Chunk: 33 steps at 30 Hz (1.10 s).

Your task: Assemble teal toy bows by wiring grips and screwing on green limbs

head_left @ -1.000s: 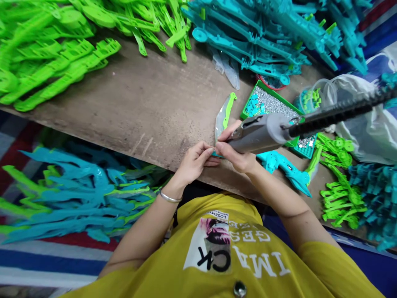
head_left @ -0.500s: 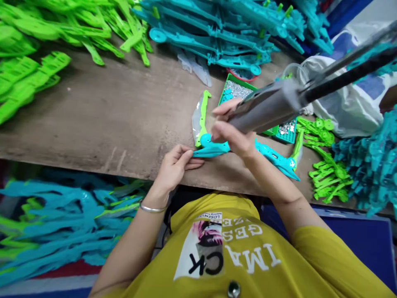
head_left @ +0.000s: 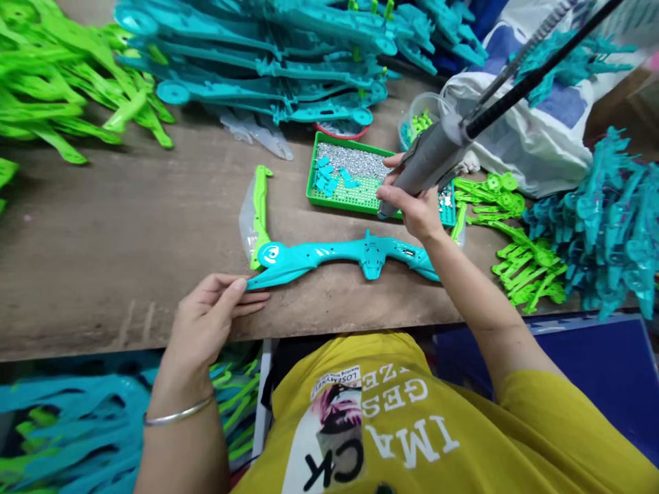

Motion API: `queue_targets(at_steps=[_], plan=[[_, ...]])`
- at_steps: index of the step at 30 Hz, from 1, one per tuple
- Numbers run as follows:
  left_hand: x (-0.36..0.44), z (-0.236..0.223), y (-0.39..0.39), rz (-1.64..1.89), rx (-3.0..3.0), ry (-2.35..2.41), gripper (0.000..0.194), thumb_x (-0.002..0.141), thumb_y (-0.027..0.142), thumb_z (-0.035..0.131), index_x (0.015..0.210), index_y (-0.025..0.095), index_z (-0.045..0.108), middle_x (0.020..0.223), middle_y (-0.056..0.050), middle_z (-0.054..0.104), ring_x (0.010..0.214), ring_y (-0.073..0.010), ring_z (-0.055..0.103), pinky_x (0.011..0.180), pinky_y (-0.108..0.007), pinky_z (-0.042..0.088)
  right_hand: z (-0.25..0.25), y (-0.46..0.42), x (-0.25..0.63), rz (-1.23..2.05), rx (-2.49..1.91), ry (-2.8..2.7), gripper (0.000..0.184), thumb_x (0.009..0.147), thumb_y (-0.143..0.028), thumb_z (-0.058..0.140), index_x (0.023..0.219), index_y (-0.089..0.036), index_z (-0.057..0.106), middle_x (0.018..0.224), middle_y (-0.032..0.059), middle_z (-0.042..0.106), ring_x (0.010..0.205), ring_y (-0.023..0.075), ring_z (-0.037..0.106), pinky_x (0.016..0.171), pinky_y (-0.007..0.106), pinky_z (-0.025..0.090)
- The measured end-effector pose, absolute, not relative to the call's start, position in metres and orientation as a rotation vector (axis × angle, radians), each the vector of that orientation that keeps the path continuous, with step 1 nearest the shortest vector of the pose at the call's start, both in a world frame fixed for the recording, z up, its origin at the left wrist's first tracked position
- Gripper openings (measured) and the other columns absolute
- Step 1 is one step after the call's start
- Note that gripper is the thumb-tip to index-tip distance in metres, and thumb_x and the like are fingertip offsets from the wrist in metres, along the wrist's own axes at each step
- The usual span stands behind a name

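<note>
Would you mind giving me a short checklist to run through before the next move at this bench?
1. Teal plastic bow lying on the wooden bench: ok, it lies flat.
2. Left hand at the bow: ok, its fingertips are at the bow's left tip; whether they grip it, cannot tell.
3. Right hand on the grey hand tool: ok, the fingers wrap around it.
4. Tool nose over the bow: not ok, it points down short of the bow, beside the green tray.
5. Silver studs in the tray: ok, plenty show.
6. Bow clear of the green plastic bow: cannot tell, their ends nearly meet.
</note>
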<state>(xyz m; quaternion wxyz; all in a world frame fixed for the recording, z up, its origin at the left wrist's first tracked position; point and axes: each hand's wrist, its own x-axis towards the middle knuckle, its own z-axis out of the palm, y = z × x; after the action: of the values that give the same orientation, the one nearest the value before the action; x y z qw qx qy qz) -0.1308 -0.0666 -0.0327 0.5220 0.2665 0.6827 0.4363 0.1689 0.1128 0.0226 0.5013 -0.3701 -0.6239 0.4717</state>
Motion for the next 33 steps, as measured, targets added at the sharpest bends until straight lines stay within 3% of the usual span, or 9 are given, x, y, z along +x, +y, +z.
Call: queue_targets(at_steps=[4,7,9,12,16,20,24,28,33], plan=[[-0.144,-0.031,-0.066,1.005,0.793,1.745,0.038,0.081,0.064,0.073,0.087,0.027,0.065,0.083,0.003,0.073,0.079,-0.0246,0.075,0.070,-0.045,0.068,0.027,0.111,0.179,1.281,-0.919,-1.597,0.055,0.068,-0.045,0.089,0.110,-0.023,0.061,0.080,-0.0033,0.066,0.070,0.0134,0.061,0.069,0.030,0.054],[-0.154,-0.025,-0.062,0.873,1.076,1.970,0.036,0.083,0.066,0.066,0.084,0.031,0.067,0.091,-0.001,0.073,0.097,-0.0358,0.072,0.094,-0.065,0.059,0.033,0.107,0.188,1.312,-0.944,-1.758,0.040,0.071,-0.039,0.084,0.101,-0.022,0.063,0.093,0.0014,0.069,0.085,0.0169,0.064,0.080,0.034,0.056],[-0.149,-0.017,-0.055,0.861,1.341,2.124,0.035,0.086,0.065,0.062,0.087,0.031,0.068,0.106,-0.006,0.073,0.117,-0.0430,0.065,0.109,-0.070,0.046,0.038,0.107,0.195,1.282,-0.924,-1.914,0.029,0.074,-0.033,0.077,0.098,-0.022,0.065,0.102,0.0041,0.070,0.094,0.0192,0.065,0.088,0.037,0.055],[-0.117,-0.006,-0.036,1.029,1.550,2.078,0.038,0.087,0.059,0.063,0.106,0.026,0.068,0.119,-0.011,0.070,0.122,-0.0401,0.064,0.108,-0.063,0.049,0.044,0.118,0.207,1.233,-0.872,-2.116,0.035,0.071,-0.025,0.071,0.105,-0.022,0.068,0.113,0.0061,0.071,0.101,0.0216,0.065,0.095,0.040,0.054],[-0.052,-0.006,-0.002,1.067,1.660,1.691,0.061,0.086,0.051,0.073,0.136,0.021,0.055,0.138,-0.014,0.064,0.127,-0.0324,0.063,0.108,-0.054,0.052,0.040,0.148,0.229,0.933,-1.092,-2.179,0.053,0.071,-0.013,0.060,0.124,-0.017,0.063,0.115,0.0086,0.073,0.101,0.0219,0.067,0.093,0.038,0.054],[-0.005,-0.017,0.030,1.200,1.654,1.478,0.091,0.077,0.045,0.086,0.152,0.025,0.037,0.149,-0.016,0.056,0.141,-0.0311,0.053,0.116,-0.053,0.046,0.028,0.165,0.236,0.511,-1.471,-2.350,0.040,0.077,-0.005,0.050,0.113,-0.011,0.068,0.111,0.0149,0.075,0.104,0.0265,0.068,0.095,0.039,0.051],[0.016,-0.019,0.045,1.351,1.646,1.469,0.104,0.074,0.043,0.090,0.157,0.029,0.028,0.156,-0.017,0.047,0.146,-0.0306,0.048,0.119,-0.050,0.044,0.016,0.163,0.219,0.305,-1.669,-2.576,0.031,0.084,-0.014,0.058,0.112,-0.010,0.070,0.120,0.0215,0.073,0.114,0.0358,0.066,0.097,0.043,0.050],[0.021,-0.017,0.036,1.433,1.598,1.569,0.102,0.078,0.039,0.087,0.157,0.031,0.024,0.159,-0.018,0.043,0.149,-0.0302,0.045,0.119,-0.052,0.044,0.002,0.166,0.202,0.271,-1.798,-2.478,0.029,0.085,-0.016,0.061,0.112,-0.009,0.070,0.119,0.0245,0.071,0.116,0.0397,0.064,0.097,0.046,0.051],[0.023,-0.021,0.013,1.518,1.510,1.677,0.066,0.088,0.035,0.076,0.142,0.026,0.040,0.146,-0.015,0.054,0.138,-0.0258,0.055,0.111,-0.047,0.051,-0.008,0.176,0.199,0.387,-1.832,-2.275,0.024,0.084,-0.009,0.059,0.104,-0.007,0.072,0.110,0.0227,0.073,0.111,0.0391,0.065,0.096,0.047,0.050]])
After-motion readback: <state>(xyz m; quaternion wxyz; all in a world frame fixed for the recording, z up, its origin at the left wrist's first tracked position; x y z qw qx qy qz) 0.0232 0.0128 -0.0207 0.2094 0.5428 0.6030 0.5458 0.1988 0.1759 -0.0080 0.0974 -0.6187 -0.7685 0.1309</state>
